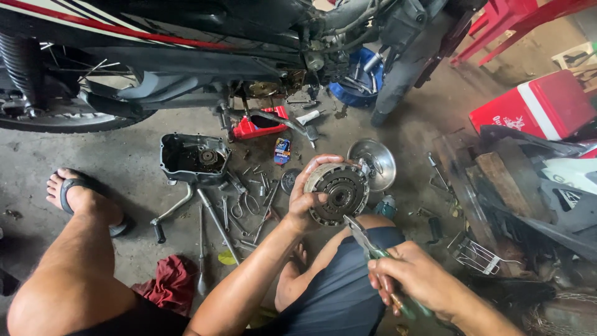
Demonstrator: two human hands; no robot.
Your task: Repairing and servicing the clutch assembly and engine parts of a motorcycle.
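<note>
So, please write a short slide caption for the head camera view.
Left hand holds a round clutch assembly; right hand holds pliers, beside a motorcycle.

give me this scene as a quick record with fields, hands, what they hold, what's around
setting: concrete floor beside a motorcycle
left hand: grips a round clutch assembly
right hand: holds green-handled pliers, tip near the clutch's lower edge
nearby: metal bowl, engine cover, scattered hand tools, red rag, red cooler
</note>
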